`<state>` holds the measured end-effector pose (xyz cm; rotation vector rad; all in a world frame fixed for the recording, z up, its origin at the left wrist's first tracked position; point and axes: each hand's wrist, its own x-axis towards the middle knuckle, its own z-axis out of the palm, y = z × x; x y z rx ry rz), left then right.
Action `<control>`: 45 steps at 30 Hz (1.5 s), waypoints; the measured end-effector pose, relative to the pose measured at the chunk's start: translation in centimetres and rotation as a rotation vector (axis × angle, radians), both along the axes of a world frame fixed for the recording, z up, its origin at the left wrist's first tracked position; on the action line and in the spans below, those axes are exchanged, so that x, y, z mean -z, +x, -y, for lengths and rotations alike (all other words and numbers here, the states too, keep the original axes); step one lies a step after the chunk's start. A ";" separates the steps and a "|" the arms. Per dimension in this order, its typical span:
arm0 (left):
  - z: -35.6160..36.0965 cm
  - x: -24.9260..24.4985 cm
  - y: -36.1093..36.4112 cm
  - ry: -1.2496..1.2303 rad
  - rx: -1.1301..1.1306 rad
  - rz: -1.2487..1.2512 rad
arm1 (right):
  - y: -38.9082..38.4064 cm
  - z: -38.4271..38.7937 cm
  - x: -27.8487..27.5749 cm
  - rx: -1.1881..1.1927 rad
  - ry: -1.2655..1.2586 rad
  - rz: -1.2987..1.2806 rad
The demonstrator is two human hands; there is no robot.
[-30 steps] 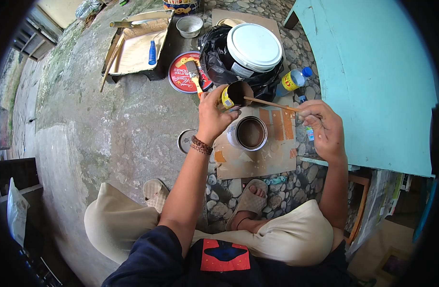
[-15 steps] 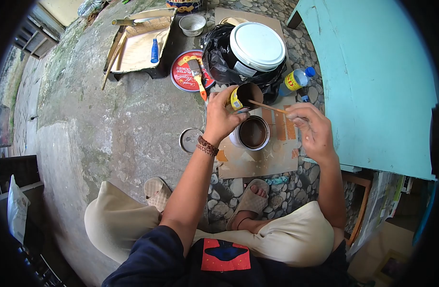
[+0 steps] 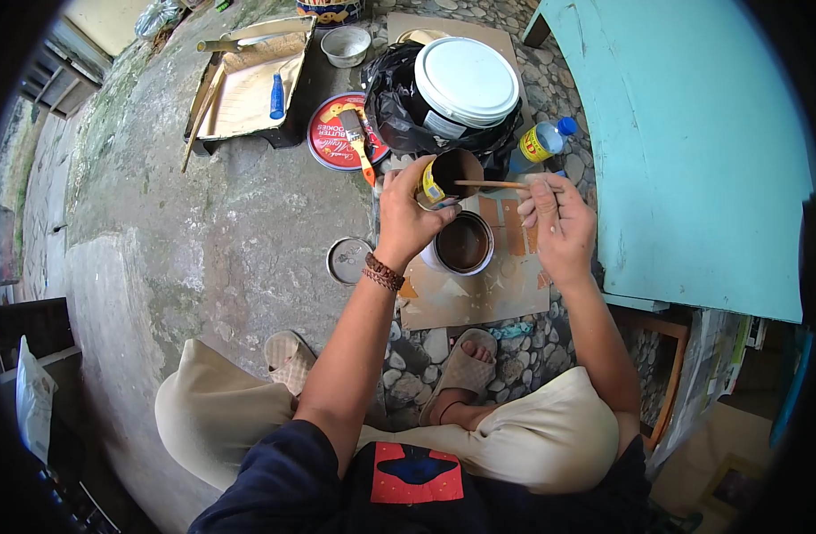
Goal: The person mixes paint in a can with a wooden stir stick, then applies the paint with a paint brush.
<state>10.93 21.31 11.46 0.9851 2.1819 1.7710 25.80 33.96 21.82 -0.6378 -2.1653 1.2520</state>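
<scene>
Left hand [image 3: 406, 218], right hand [image 3: 555, 222]: both forward, each in closed grip

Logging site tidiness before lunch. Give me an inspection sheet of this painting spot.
Surface: concrete floor, pebbles under cardboard sheet.
Job's things: small can tilted beside open paint tin; wooden stick tip inside can.
Clutter: tin lid, paintbrush on red lid, white bucket, bottle, paint tray.
Grips: left hand holds small can; right hand holds wooden stick.
Cables: nothing seen.
Surroundings: turquoise table on the right.
</scene>
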 end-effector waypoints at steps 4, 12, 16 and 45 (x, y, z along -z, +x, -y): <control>0.3 0.4 -0.4 -0.004 -0.012 -0.027 | 1.6 -0.8 -0.8 0.122 -0.001 0.001; 0.3 0.4 -0.9 -0.034 0.005 -0.003 | 1.6 -0.3 -3.5 0.003 0.048 -0.059; 0.3 -0.7 -0.6 -0.054 0.084 0.121 | 0.4 0.4 -3.4 -0.162 0.167 0.107; 0.6 1.3 -1.3 -0.093 0.048 -0.092 | 2.1 -1.1 -3.6 0.158 -0.018 -0.079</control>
